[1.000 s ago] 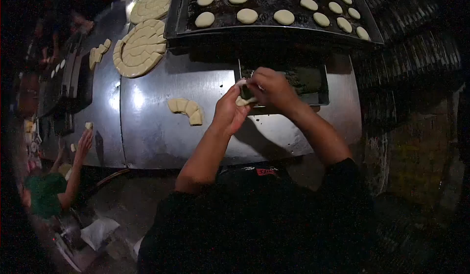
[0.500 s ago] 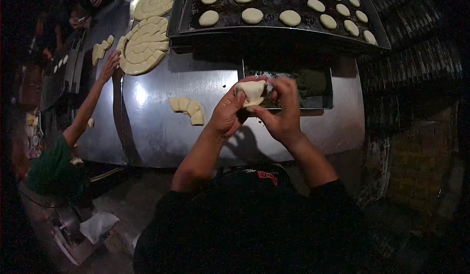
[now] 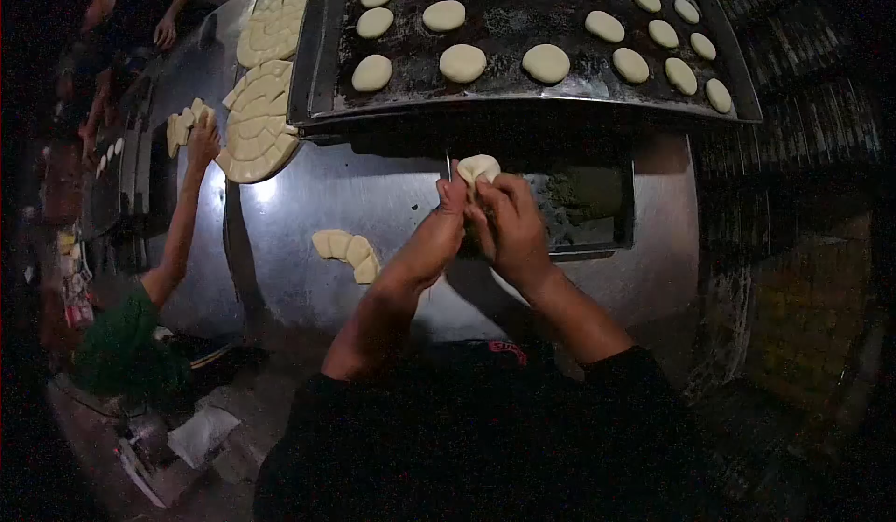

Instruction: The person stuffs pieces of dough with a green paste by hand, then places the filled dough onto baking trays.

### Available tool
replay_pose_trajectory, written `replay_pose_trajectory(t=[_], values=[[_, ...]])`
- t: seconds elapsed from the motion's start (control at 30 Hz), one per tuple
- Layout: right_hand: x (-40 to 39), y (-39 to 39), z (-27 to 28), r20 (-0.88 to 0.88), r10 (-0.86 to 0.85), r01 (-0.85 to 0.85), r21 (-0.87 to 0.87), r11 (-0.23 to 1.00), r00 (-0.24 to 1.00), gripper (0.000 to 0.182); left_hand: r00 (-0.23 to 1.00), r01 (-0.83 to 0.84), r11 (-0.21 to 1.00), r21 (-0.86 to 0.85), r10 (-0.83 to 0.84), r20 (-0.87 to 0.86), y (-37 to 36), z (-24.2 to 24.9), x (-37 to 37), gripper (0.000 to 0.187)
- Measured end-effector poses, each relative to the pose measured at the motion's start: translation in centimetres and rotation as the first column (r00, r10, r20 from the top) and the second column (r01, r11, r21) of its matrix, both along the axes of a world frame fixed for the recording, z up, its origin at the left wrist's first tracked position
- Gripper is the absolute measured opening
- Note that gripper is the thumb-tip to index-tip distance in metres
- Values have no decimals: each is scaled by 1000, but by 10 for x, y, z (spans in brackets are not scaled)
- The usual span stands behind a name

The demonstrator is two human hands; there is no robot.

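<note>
Between my two hands is a piece of pale dough (image 3: 479, 167), its edges gathered into folds. My left hand (image 3: 437, 236) is closed around its left side, with the palm partly turned away. The fingers of my right hand (image 3: 515, 230) pinch the dough's lower edge. Just beyond and to the right lies a metal tray (image 3: 627, 233) with a dark greenish mass (image 3: 586, 195) in it, partly covered by my hands. A curved strip of cut dough pieces (image 3: 347, 250) rests on the steel table to the left of my left hand.
A large baking tray (image 3: 411, 104) with several flattened dough rounds (image 3: 463, 63) stands at the back. Scored dough slabs (image 3: 257, 125) lie left of it. A co-worker's hand (image 3: 203, 139) touches dough pieces at the left. Stacked trays (image 3: 793, 111) line the right side.
The dough went from an open cup shape to a gathered, folded ball. My right hand came in onto it. The co-worker's hand moved onto the loose dough pieces. The view shifted slightly.
</note>
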State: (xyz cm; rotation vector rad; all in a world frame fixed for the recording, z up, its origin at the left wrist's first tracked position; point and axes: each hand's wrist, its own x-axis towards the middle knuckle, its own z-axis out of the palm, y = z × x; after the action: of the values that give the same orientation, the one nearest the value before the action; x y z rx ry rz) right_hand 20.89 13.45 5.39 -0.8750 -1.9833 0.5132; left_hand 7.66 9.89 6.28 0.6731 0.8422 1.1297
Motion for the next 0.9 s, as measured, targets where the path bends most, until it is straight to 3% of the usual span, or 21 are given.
replay_pose_trajectory(t=[0.03,0.1,0.13,0.17,0.2,0.23,0.27,0.3,0.33,0.37,0.43,0.5,0.53,0.57,0.6,0.63,0.7,0.73,0.77,0.9], values=[[6,6,3,-9,-56,56,7,998,998,22,1000,1,1000,-3,-1,6,3,10,-6,76],[19,16,13,-38,-68,65,-63,996,997,21,965,173,981,82,-153,-212,4,21,-15,70],[25,18,19,-123,-6,-21,-213,977,992,22,979,61,995,82,-43,-201,7,20,-11,59],[27,18,24,-217,39,-115,-346,931,975,23,979,67,994,81,-50,-199,6,20,-10,59],[28,15,28,-304,67,-232,-550,803,950,23,977,-45,999,15,47,-207,5,21,-9,49],[25,10,35,-303,67,-230,-544,807,951,23,964,-158,986,-47,144,-222,3,22,-8,40],[19,5,43,-238,112,-197,-370,908,965,21,965,-262,964,-52,263,3,-1,16,-3,33],[16,-1,52,-165,145,-174,-179,968,976,19,965,-263,964,-44,264,5,-5,14,-4,33],[21,-6,58,-32,193,-196,-129,972,981,24,974,-215,975,-48,218,61,-11,12,-7,34],[28,-10,57,-30,193,-195,-124,973,981,24,979,-165,985,-49,169,116,-17,12,-9,35],[41,-11,52,42,361,-356,-93,930,931,37,988,-76,997,-6,76,135,-32,13,-14,34],[39,-19,65,-5,452,-447,-161,880,892,35,989,8,999,35,-13,145,-46,16,-14,34],[28,-33,70,-341,347,-456,-327,828,874,28,999,-39,974,221,33,29,-51,18,-12,34],[20,-45,77,-614,150,-506,-461,729,775,21,992,-63,912,405,102,-76,-56,20,-9,34],[17,-54,90,-670,95,-593,-572,567,736,15,978,-124,869,479,189,-89,-61,28,-5,31],[17,-58,85,-670,102,-597,-568,567,735,15,977,-129,866,484,195,-89,-69,32,0,31],[14,-64,68,-438,182,-373,-404,835,881,16,840,-374,849,372,480,-252,-85,37,11,28],[6,-74,63,-348,114,-228,-307,924,930,16,728,-529,759,380,636,-256,-86,38,21,29],[3,-84,63,-249,118,-160,-156,975,961,15,724,-534,755,380,641,-255,-91,34,18,29],[-15,-125,82,-110,126,-132,-50,990,986,12,679,-624,714,317,697,-230,-109,28,-1,39]])
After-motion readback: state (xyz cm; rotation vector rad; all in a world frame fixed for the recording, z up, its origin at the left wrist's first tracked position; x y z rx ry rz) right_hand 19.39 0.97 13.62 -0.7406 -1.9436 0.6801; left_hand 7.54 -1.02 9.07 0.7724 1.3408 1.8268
